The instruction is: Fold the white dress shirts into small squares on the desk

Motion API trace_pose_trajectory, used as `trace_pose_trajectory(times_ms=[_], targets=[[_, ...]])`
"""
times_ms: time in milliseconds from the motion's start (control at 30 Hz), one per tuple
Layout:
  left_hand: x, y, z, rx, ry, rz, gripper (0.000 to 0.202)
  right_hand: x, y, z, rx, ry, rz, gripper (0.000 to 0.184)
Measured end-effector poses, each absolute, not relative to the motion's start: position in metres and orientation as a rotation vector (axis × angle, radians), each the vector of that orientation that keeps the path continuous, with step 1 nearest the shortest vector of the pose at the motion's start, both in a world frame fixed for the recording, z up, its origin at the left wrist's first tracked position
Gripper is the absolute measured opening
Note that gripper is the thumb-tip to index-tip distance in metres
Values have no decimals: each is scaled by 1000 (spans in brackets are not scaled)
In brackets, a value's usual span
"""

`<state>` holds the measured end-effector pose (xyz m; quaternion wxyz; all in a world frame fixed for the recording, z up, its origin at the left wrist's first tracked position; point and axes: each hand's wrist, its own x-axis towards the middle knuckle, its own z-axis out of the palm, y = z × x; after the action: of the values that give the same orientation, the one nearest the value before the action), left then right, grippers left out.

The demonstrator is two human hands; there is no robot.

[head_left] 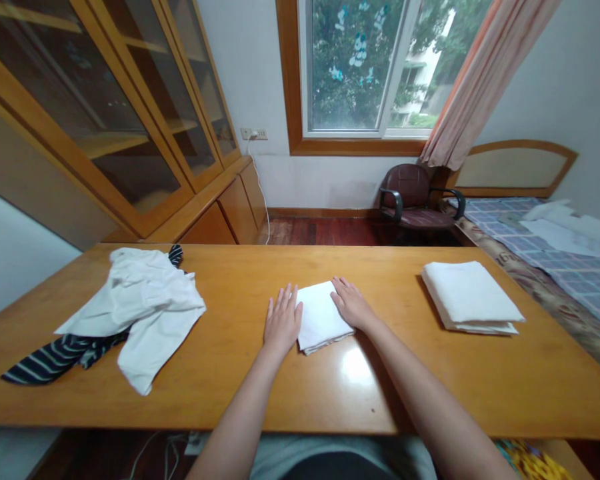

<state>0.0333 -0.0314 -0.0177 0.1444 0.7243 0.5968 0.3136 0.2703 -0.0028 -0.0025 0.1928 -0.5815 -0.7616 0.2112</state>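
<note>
A small folded white cloth (321,317) lies flat on the wooden table in front of me. Along its left edge rests my left hand (283,317), fingers stretched out and palm down. My right hand (351,303) lies on the cloth's upper right side, its fingers also extended. Neither hand grips the cloth. To the right sits a larger, thicker folded white cloth (470,293). A crumpled white garment (150,293) lies at the left, partly over a black and white striped cloth (50,360).
The wooden table (220,393) spans the view. Beyond it stand a glass-fronted cabinet (175,173) at the left, a brown office chair (413,193) near the window, and a bed (555,233) at the right. A white cable (261,180) hangs from a wall socket.
</note>
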Motion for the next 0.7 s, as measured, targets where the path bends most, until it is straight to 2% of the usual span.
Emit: trace_pose_trajectory(times_ms=[267, 400, 567, 700], targets=[[15, -25, -24, 1869, 1680, 1198, 46, 297, -22, -6, -1546, -1752, 700, 54], [12, -28, -23, 1735, 1636, 1314, 39, 303, -43, -8, -1534, -1704, 645, 48], [17, -30, -19, 1712, 1578, 1324, 37, 301, -60, -8, -1531, -1735, 514, 40], [18, -31, -18, 1798, 1583, 1289, 39, 292, -64, -1, -1565, -1774, 595, 36]])
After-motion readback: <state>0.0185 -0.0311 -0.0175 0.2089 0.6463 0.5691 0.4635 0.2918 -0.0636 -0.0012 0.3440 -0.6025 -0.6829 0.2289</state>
